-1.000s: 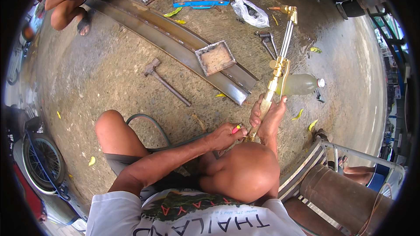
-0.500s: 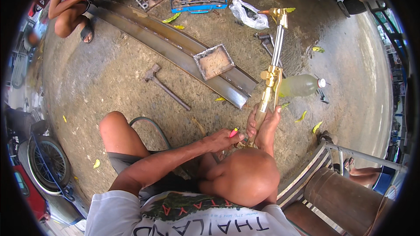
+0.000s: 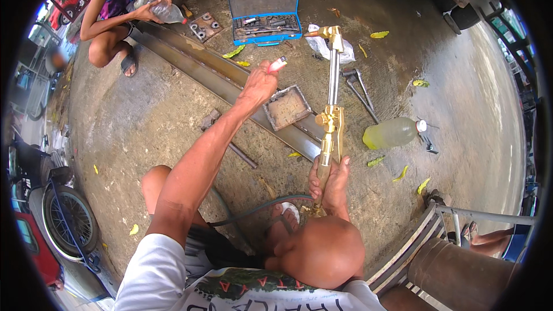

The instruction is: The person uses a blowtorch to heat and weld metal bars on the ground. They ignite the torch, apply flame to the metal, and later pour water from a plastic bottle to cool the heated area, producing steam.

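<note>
My left hand (image 3: 260, 85) is stretched far forward, its fingers wrapped round a small pink cigarette lighter (image 3: 277, 65). Below it lies a shallow rectangular metal tray (image 3: 286, 108), resting across a long steel channel (image 3: 216, 82). My right hand (image 3: 334, 187) grips the handle of a brass cutting torch (image 3: 333, 80), held upright with its bent head at the far end. The torch tip points left, apart from the lighter. No flame shows at the tip or the lighter. A hose (image 3: 259, 206) runs from near the torch's lower end past my foot.
A hammer (image 3: 242, 154) lies left, partly behind my left forearm. Further off are an open blue socket set (image 3: 266, 35), a white plastic bag (image 3: 347, 53) and a wrench (image 3: 362, 97). A bottle of yellowish liquid (image 3: 391, 132) lies right. A co-worker (image 3: 124, 14) squats far left holding a clear bottle.
My left hand has moved forward and up with the lighter, from beside the torch's lower end to above the tray. The torch in my right hand has shifted slightly left and nearer.
</note>
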The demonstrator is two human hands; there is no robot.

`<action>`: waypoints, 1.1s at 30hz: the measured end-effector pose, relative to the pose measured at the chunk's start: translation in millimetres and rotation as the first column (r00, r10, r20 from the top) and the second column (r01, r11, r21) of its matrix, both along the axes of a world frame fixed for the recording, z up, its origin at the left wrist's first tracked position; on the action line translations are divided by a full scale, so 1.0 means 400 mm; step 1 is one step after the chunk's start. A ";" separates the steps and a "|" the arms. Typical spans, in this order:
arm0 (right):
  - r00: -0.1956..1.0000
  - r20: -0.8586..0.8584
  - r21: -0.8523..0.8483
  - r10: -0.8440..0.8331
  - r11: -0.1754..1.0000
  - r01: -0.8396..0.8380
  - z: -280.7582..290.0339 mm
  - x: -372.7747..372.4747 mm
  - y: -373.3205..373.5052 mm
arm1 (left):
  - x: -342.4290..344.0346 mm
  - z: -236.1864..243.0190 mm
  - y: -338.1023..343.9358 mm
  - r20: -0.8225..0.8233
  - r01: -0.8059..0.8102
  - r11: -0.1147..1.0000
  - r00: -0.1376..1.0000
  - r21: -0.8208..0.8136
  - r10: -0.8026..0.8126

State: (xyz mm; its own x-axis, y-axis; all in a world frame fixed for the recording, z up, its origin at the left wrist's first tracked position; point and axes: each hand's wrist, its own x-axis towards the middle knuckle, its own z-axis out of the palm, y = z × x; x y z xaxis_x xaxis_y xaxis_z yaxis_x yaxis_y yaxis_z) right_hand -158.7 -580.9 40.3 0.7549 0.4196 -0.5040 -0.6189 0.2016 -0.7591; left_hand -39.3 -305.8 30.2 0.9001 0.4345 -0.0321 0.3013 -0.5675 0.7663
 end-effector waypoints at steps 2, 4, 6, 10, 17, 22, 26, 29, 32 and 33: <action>1.000 0.011 0.023 -0.004 1.000 0.004 0.000 0.004 0.010 | 0.027 0.012 0.005 -0.069 -0.012 0.982 0.998 -0.191 -0.001; 1.000 0.021 0.036 0.007 0.999 -0.008 0.008 0.005 0.027 | 0.053 -0.001 0.031 -0.074 -0.047 0.935 0.997 -0.352 0.022; 0.999 0.033 0.069 0.026 0.997 -0.028 0.006 0.004 0.031 | 0.065 -0.007 0.039 -0.047 -0.058 0.921 0.998 -0.386 0.043; 0.998 0.017 0.129 0.063 0.989 -0.065 -0.005 0.001 0.034 | 0.087 0.001 0.035 -0.003 -0.093 0.841 0.994 -0.532 0.108; 0.996 -0.006 0.134 0.089 0.987 -0.088 0.000 -0.002 0.047 | 0.113 0.052 0.004 -0.063 -0.177 0.793 0.983 -0.583 0.172; 0.995 0.015 0.147 0.095 0.984 -0.096 -0.006 -0.001 0.050 | 0.132 0.046 -0.001 -0.060 -0.208 0.783 0.975 -0.587 0.214; 0.995 0.015 0.162 0.097 0.982 -0.098 -0.006 0.001 0.053 | 0.135 0.034 -0.008 -0.072 -0.237 0.755 0.967 -0.611 0.246; 0.996 0.002 0.158 0.088 0.984 -0.087 -0.005 0.003 0.048 | 0.134 0.047 -0.023 -0.097 -0.246 0.741 0.966 -0.625 0.239; 0.996 0.004 0.150 0.087 0.985 -0.087 -0.003 0.005 0.048 | 0.141 0.045 -0.026 -0.104 -0.264 0.674 0.958 -0.690 0.268; 0.996 0.001 0.152 0.092 0.984 -0.091 -0.003 0.004 0.051 | 0.139 0.033 -0.022 -0.089 -0.252 0.635 0.957 -0.730 0.277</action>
State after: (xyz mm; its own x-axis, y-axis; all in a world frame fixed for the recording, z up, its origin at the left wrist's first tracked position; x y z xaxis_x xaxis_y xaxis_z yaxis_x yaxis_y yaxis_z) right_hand -156.9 -560.5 39.1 0.7072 0.5586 -0.4335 -0.6444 0.2570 -0.7202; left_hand 16.2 -314.6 43.5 0.7565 0.5019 -0.4194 0.3200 0.2753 0.9066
